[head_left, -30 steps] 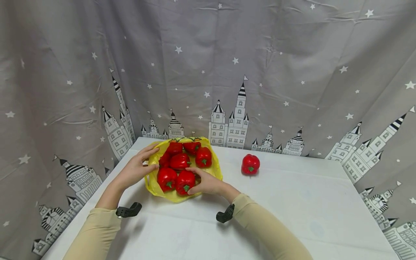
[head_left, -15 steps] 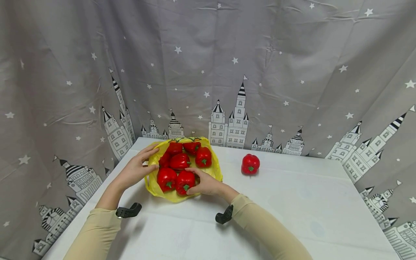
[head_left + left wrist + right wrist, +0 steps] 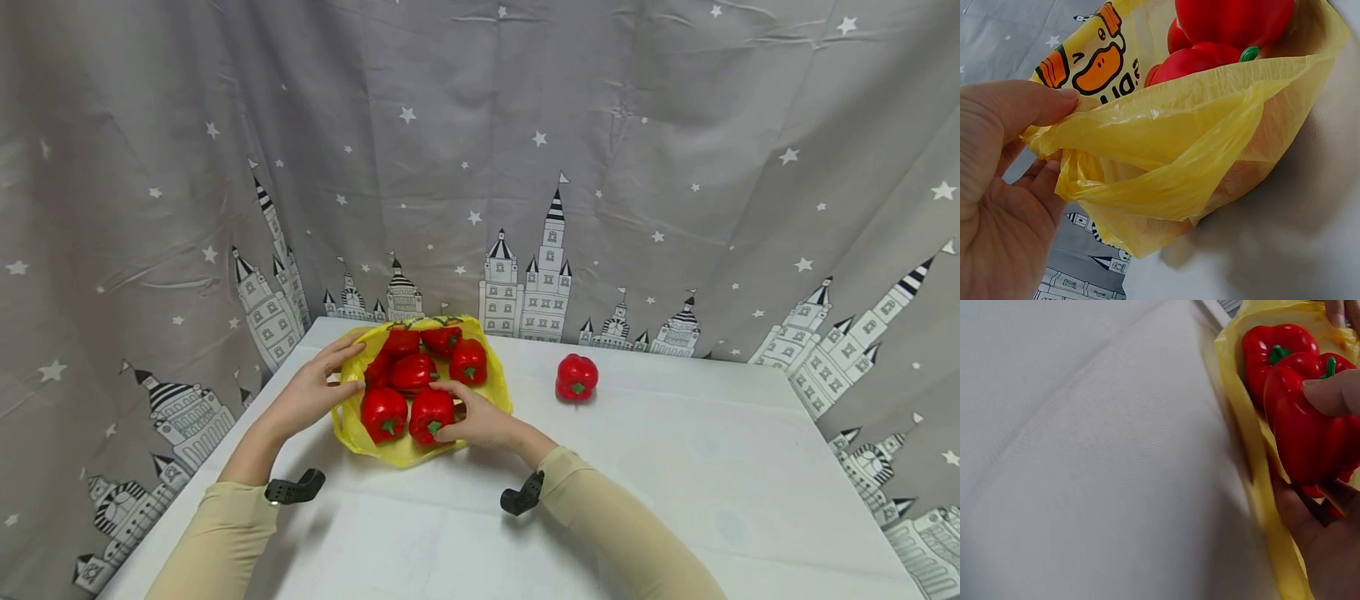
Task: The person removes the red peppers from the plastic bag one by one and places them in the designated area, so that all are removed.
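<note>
1. I count seven red peppers in all: six in the yellow bag [image 3: 495, 392] and one lone pepper [image 3: 577, 377] out on the white table [image 3: 675, 467], well apart to my right.
2. The pepper I hold [image 3: 431, 414] is glossy red with a short green stem; it sits at the near edge of the bag, just beside another pepper [image 3: 383, 412].
3. My right hand [image 3: 480, 421] is wrapped round that pepper, thumb pressed on its top near the stem, fingers curled under it.
4. My left hand [image 3: 311, 392] pinches the bag's left rim, thumb and fingers clamped on the thin plastic, holding it up.
5. The bag lies open on the table's far left part, with an orange cartoon duck printed on it [image 3: 1094, 59].
6. A grey curtain [image 3: 480, 167] with stars and castles hangs behind.
</note>
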Tool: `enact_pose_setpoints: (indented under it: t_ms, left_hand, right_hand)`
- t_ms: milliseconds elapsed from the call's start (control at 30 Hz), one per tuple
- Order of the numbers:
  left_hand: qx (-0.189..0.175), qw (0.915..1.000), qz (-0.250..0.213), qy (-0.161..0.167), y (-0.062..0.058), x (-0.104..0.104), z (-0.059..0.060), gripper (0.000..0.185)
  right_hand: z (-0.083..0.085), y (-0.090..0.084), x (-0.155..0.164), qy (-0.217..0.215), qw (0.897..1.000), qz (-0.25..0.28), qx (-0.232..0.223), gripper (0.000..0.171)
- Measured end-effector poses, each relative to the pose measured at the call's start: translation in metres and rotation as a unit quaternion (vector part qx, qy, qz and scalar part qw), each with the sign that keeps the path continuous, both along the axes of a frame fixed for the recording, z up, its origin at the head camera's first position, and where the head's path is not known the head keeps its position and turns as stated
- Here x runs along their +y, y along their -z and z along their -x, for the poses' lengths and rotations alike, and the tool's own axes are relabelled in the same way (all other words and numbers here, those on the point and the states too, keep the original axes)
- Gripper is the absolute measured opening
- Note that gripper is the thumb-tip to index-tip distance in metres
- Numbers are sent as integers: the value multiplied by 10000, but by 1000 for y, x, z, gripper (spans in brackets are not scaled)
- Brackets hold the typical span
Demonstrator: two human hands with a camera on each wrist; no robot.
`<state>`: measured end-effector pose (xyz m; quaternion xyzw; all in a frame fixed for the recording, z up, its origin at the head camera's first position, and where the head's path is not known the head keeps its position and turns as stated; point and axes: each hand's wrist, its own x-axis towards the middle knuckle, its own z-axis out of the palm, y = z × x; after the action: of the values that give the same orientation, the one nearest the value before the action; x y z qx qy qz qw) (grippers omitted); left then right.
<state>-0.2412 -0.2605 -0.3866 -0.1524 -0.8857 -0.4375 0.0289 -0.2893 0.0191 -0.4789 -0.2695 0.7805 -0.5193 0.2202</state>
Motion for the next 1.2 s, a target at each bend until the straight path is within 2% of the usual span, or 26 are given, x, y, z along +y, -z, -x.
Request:
enact_pose_setpoints:
  t_ms: [167, 467, 667, 933, 1033, 1200]
  left_hand:
    - [-15, 10000, -11, 14, 4, -3, 3, 60]
    - [31, 9998, 176, -71, 28, -17, 22, 62]
    - [84, 9996, 266, -47, 27, -16, 21, 61]
    - [98, 9998, 150, 73, 6, -6, 6, 60]
    - [74, 9997, 214, 31, 10, -8, 9, 60]
    - [32, 9996, 283, -72, 25, -15, 20, 61]
  right_hand:
    - [-1, -7, 9, -40, 9995, 259, -157, 73]
    - [-4, -25, 33, -2, 9991, 389, -171, 66]
    - [-3, -36, 60, 269, 9987, 428, 87, 69]
    - [0, -47, 105, 610, 9961, 534, 362, 73]
    - [1, -50, 123, 873, 9939, 589, 322, 73]
    - [2, -57, 155, 1336, 9879, 774, 125, 70]
